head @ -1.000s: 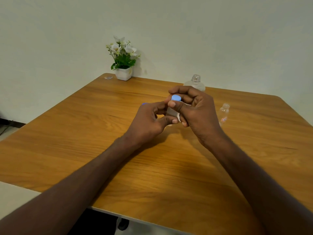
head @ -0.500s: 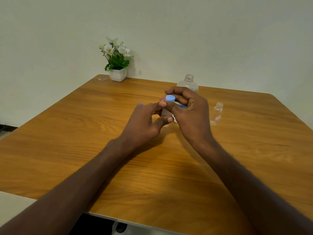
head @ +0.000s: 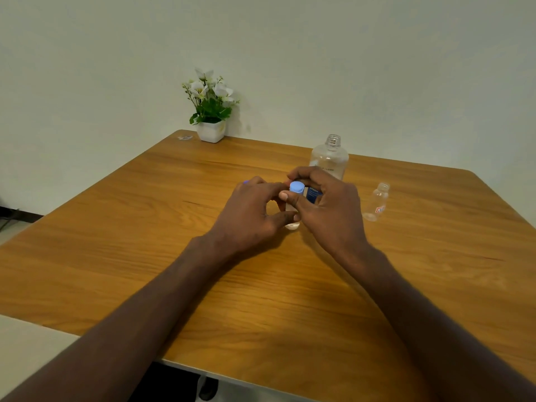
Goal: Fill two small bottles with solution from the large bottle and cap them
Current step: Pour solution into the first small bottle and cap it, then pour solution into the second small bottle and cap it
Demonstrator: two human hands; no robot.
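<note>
I see both hands on the small clear plastic bottle [head: 292, 224] with the round blue cap [head: 297, 187], just in front of the large clear open-necked bottle [head: 329, 158]. Left hand [head: 251, 211] pinches the body, right hand [head: 327, 206] curls round the cap. Bottle base sits at or just above the wooden tabletop [head: 145, 227]; can't tell which. Risks: cap cross-threads if it sits crooked, leaks later. Hard twist against a soft grip could tip the bottle. The uncapped second small clear bottle [head: 376, 202] stands right of the large bottle, near the right wrist; a careless pullback could knock it over.
</note>
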